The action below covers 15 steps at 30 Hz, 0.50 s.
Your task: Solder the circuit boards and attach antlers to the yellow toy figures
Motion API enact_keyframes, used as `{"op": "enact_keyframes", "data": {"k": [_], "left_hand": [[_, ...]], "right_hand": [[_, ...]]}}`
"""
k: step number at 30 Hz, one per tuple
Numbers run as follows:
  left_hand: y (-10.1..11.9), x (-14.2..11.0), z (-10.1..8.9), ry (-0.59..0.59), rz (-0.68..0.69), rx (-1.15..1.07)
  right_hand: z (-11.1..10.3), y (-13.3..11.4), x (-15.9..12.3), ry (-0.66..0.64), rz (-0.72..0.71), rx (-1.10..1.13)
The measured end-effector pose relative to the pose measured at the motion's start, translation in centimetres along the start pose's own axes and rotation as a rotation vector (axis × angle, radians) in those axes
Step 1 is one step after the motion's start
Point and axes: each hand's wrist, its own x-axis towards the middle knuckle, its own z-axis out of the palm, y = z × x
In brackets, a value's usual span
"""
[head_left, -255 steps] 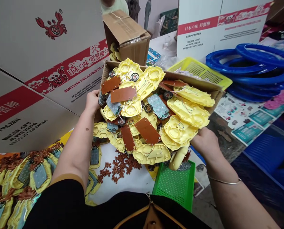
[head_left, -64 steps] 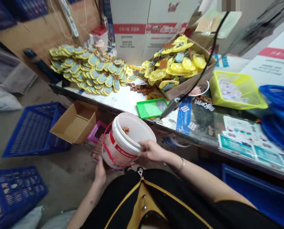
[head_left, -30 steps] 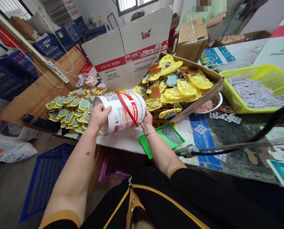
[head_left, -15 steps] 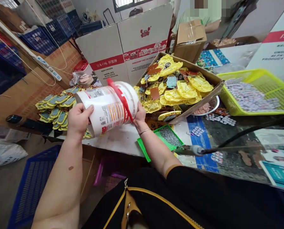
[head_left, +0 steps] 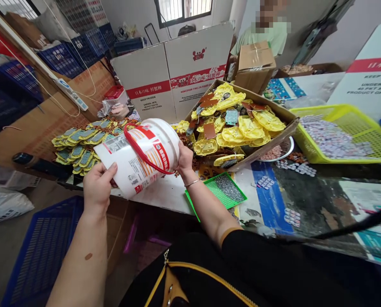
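Note:
Between my two hands a white plastic bucket [head_left: 145, 170] with a printed label lies tilted on its side in the air over the table. Its red handle [head_left: 142, 153] hangs across the label. My left hand [head_left: 99, 183] is closed on the bucket's lower-left end, thumb on the outside. The ribbed end at the upper right is gripped by my right hand [head_left: 184, 158], whose fingers are partly hidden. Behind the bucket, on the left, yellow parts with grey-green boards [head_left: 81, 143] are stacked. The inside of the bucket is not visible.
A carton [head_left: 263, 149] heaped with yellow casings stands behind my right hand. Nearby are a green tray [head_left: 216, 192] of small metal pieces and a yellow basket [head_left: 347, 157] of small white parts. A blue crate [head_left: 43, 251] sits at lower left. A person [head_left: 260, 38] is beyond the boxes.
The bucket has tipped further and come slightly lower, with both hands still on it. Its red handle has swung left across the label. The view has shifted a little.

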Motion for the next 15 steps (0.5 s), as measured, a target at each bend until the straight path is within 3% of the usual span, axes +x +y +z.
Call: {"op": "enact_keyframes", "data": {"k": [7,12,15], "left_hand": [[-0.6,-1.3,-0.6,0.049,-0.091,-0.074],[-1.9,-3.0,-3.3,0.125,-0.191,-0.025],[-2.3,-3.9,-3.8,0.144,-0.29,-0.027]], "right_hand": [[-0.1,-2.8,-0.3,-0.002,-0.22,0.088],[1.1,-1.6,-2.7,-0.118,-0.095,0.02],[1.0,-2.8,-3.5,-0.173,-0.184,-0.052]]}}
